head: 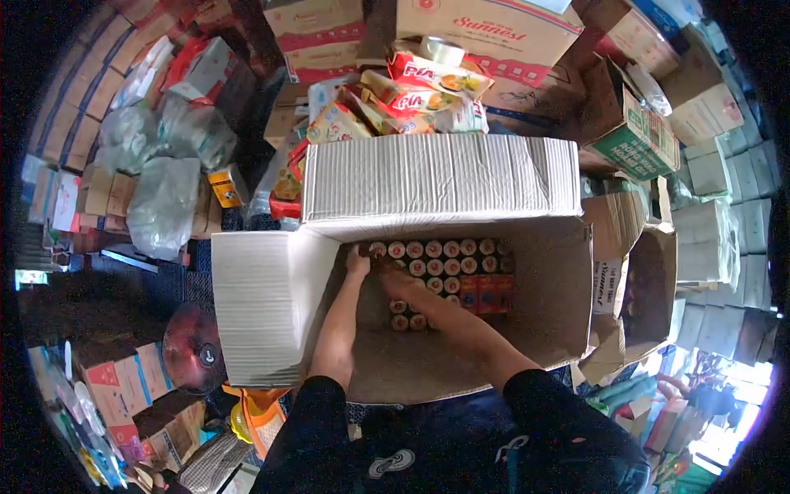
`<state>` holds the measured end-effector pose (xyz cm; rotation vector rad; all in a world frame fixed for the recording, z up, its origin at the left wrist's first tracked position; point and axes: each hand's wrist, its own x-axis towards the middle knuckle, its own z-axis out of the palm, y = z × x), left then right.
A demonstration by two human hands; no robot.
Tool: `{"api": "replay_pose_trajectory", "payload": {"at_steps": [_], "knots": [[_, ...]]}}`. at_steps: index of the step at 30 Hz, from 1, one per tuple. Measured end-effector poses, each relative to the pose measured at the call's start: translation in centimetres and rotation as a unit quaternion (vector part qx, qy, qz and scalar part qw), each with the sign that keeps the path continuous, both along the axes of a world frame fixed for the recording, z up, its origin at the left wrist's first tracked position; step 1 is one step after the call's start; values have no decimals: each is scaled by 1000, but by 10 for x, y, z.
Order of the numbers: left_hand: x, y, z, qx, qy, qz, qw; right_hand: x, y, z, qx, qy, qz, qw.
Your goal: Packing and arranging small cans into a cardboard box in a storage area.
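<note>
Both arms reach down into a large open cardboard box (551, 290) with its flaps folded outward. Inside stand rows of small round-topped containers (434, 249), with several red packs (486, 293) lying at their right end. My left hand (358, 262) is at the upper left corner of the rows, next to the first container; whether its fingers grip one is not clear. Over the left part of the rows is my right hand (395, 281), blurred and in shadow, so its fingers and anything in them cannot be made out.
Beyond the box lie food packets (426, 102) with a roll of tape (442, 52) on top. A second open carton (648, 290) stands close on the right. On the left are a red fan (195, 347), plastic bags (164, 207) and an orange basket (262, 417). Stacked cartons surround the spot.
</note>
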<state>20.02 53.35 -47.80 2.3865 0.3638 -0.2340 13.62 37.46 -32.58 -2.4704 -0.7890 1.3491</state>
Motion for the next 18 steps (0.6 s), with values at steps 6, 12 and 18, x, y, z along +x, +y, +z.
{"api": "replay_pose_trajectory", "payload": {"at_steps": [6, 12, 18], "knots": [[-23, -14, 6, 67, 19, -29, 997, -15, -7, -7, -86, -91, -55, 991], [27, -90, 101, -128, 94, -105, 982, -25, -87, -232, -35, -528, -53, 847], [-8, -49, 75, 56, 40, -20, 997, -26, -44, -140, -156, -467, 378, 784]]}}
